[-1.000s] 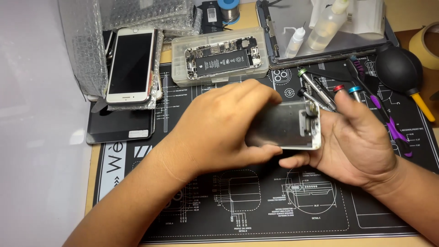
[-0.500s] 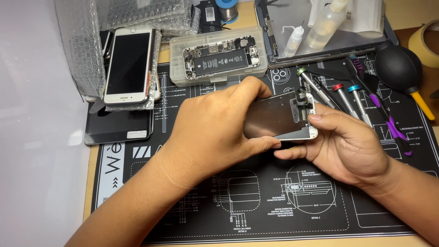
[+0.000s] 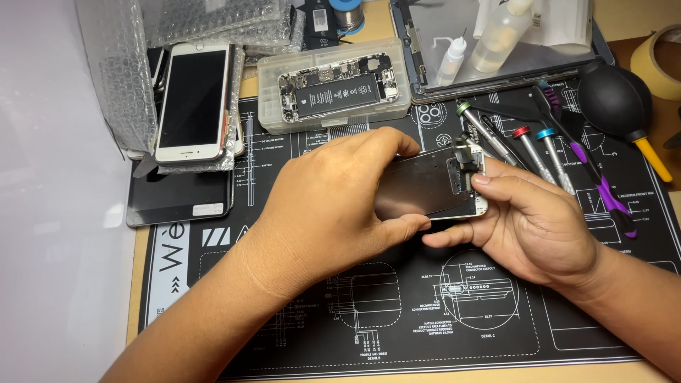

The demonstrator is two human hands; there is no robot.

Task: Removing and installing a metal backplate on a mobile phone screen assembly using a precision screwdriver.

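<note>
screen panel: back side up, just above the black repair mat
left hand: closed on panel's left end
right hand: pinching right end; support both edges, don't flex

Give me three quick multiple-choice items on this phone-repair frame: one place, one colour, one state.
1. Where does the opened phone body lie?
A. on a clear parts box
B. under the black blower
C. in the left hand

2. What colour is the blower's nozzle?
A. green
B. yellow
C. white

3. How is the screen panel held?
A. flat on the mat
B. by the right hand alone
C. by both hands

Answers: 1 A, it sits on the box. 2 B, the tip shows yellow. 3 C, left hand and right hand both grip it above the mat.
</note>
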